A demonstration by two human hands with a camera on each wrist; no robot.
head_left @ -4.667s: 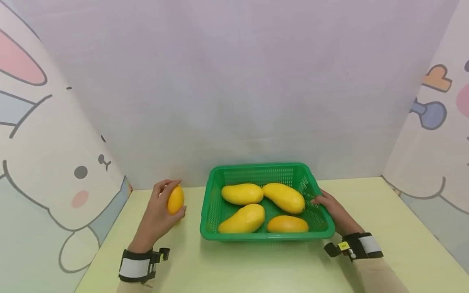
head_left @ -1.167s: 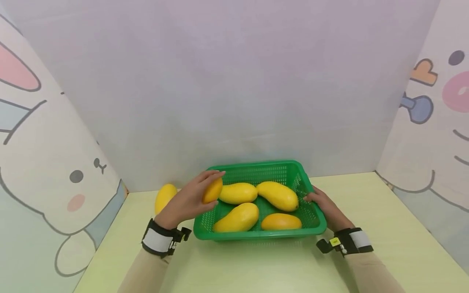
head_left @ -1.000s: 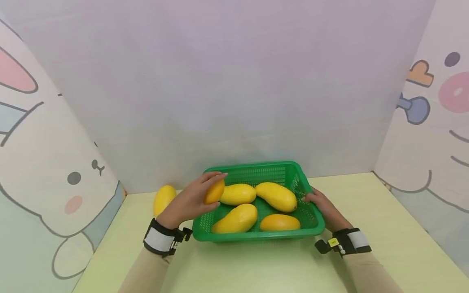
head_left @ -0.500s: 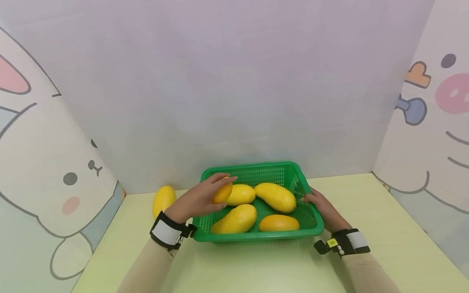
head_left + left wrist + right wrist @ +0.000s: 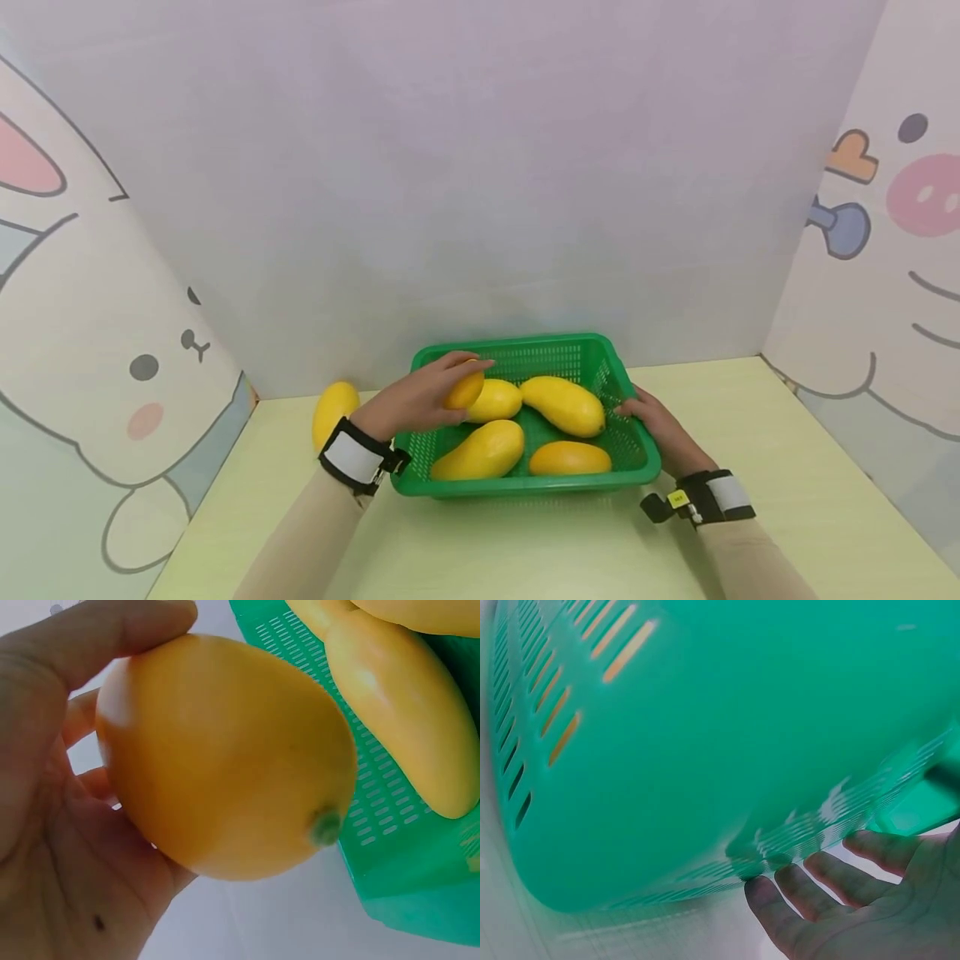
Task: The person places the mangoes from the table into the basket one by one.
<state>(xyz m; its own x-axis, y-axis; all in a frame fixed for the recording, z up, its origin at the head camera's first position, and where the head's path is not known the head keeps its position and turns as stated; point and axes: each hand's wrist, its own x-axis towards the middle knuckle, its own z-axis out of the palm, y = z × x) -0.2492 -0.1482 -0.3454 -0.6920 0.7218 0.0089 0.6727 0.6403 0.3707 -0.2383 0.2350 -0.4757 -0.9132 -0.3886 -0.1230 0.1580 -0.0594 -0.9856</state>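
Observation:
My left hand (image 5: 416,398) grips an orange-yellow mango (image 5: 466,388), thumb on one side and fingers on the other, over the left part of a green plastic basket (image 5: 525,484). In the left wrist view the held mango (image 5: 232,765) shows a small green stem nub, with the basket wall beyond it. Several yellow mangoes, such as the front left one (image 5: 483,450), lie inside the basket. My right hand (image 5: 670,431) holds the basket's right side, thumb over the rim. The right wrist view has its fingertips (image 5: 761,892) against the outer wall (image 5: 705,750).
Another yellow mango (image 5: 334,414) lies on the pale yellow-green table (image 5: 487,550), left of the basket and behind my left wrist. A plain pale wall (image 5: 480,208) rises close behind the basket. Side panels with cartoon animals (image 5: 97,358) flank the table.
My left hand has carried the mango from the table on the left to over the basket, and lately a little further right. The right hand keeps its hold on the basket's side.

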